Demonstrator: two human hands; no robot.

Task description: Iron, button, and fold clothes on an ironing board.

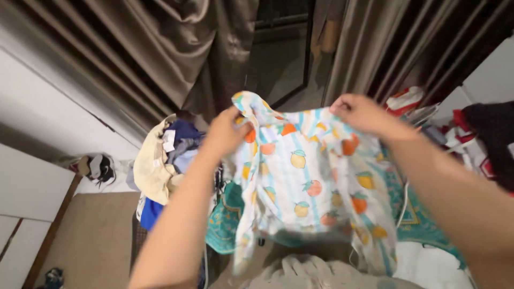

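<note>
Fruit-printed white and blue striped cotton garment (310, 176) hangs in mid-air, its top edge pinched by the left hand (225, 132) and right hand (361, 113); a loosened pinch could drop it among the heaped clothes (163, 155) below.

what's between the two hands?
Head view: the fruit-print cloth's top edge spans from left hand to right hand; both grip it.

Both hands hold up a small white garment (310, 176) printed with oranges and lemons, the left hand (225, 132) and right hand (361, 113) pinching its top edge. A heap of clothes (163, 160) lies at left, brown curtains (176, 48) behind.
</note>
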